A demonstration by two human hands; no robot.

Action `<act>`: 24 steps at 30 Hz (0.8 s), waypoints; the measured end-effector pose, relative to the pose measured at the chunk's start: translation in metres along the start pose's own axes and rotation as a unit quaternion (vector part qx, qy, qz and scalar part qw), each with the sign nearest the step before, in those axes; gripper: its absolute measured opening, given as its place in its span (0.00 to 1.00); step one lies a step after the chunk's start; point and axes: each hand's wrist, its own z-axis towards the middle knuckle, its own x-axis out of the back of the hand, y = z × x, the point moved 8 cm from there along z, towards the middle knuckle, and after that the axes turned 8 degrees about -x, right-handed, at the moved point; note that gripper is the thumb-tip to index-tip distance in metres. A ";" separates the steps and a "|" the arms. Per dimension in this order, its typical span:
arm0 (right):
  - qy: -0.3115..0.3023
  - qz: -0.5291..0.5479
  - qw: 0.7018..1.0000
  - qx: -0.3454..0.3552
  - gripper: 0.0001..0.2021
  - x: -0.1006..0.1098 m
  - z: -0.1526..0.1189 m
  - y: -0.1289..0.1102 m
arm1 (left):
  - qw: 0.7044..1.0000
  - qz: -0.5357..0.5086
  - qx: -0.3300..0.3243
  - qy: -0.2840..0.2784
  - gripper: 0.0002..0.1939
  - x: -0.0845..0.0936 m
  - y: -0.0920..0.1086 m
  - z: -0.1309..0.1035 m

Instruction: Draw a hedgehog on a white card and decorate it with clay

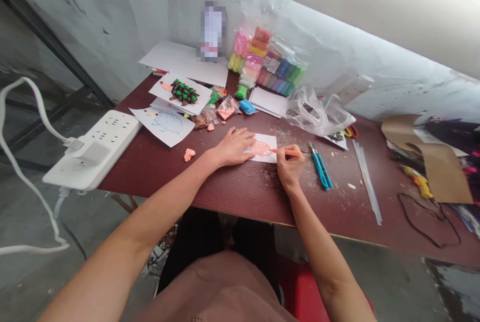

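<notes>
My right hand (290,166) is closed around an orange marker (288,152), its tip at the right side of a small white card (267,157). On that card is an orange drawing (261,148) of a rounded, patterned body. Flat across the card's left part lies my left hand (235,147), fingers stretched out and holding nothing. Left of it, a lump of orange clay (189,154) rests on the table. Blue-green craft tools (320,167) lie just right of my right hand.
Behind are bagged coloured clays (268,64), a clear plastic bag (318,109), a card with a clay-and-seed hedgehog (183,93) and a blue drawing (165,124). A white power strip (95,149) juts over the left edge. Glue sticks (366,182) and a yellow glue gun (420,182) lie right.
</notes>
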 end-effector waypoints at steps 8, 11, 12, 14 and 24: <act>-0.016 -0.020 1.000 0.004 0.11 -0.005 0.000 -0.001 | 1.000 -0.010 0.000 0.007 0.25 -0.002 -0.002 0.000; -0.019 -0.026 0.999 -0.001 0.11 -0.005 0.000 -0.001 | 1.000 -0.009 0.001 -0.001 0.25 -0.002 -0.001 0.000; -0.017 -0.028 0.999 -0.002 0.11 -0.005 0.000 -0.001 | 1.000 -0.009 0.002 -0.003 0.25 -0.001 0.000 0.000; -0.012 -0.029 1.000 -0.001 0.11 -0.004 0.000 -0.002 | 1.000 -0.007 0.002 -0.004 0.26 0.000 0.000 0.000; -0.017 -0.022 1.000 0.005 0.11 -0.005 -0.001 -0.004 | 1.000 -0.003 -0.002 0.006 0.25 -0.001 0.000 -0.001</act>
